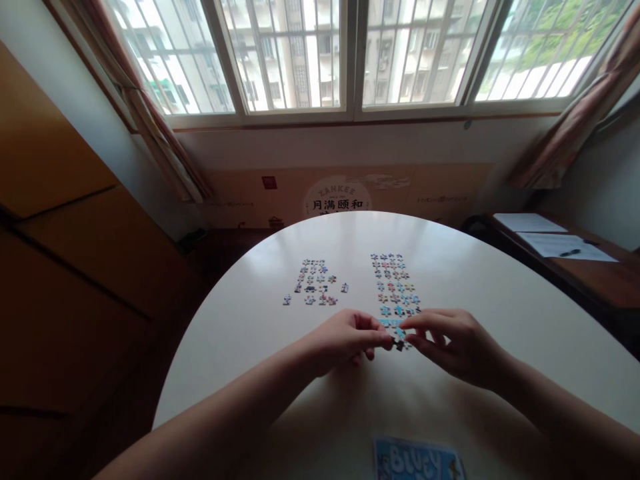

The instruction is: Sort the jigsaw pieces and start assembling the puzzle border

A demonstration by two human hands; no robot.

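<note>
My left hand (353, 339) is closed, its thumb and forefinger pinching a small dark jigsaw puzzle piece (399, 345). Facing it from the right, my right hand (453, 340) has thumb and forefinger curled around a light blue puzzle piece (400, 331); its grip is partly hard to make out. Both hands are close together at the near end of a block of puzzle pieces (394, 287) laid in rows. Some light blue pieces just behind the fingertips are partly hidden. Another group of loose puzzle pieces (314, 280) lies farther left, in looser rows.
Everything lies on a round white table (240, 333). A blue "Bluey" package (419, 459) sits at the near edge of view. Papers (565, 245) and pens rest on a dark side table at right. Behind are a printed cardboard panel (240, 193) and barred windows.
</note>
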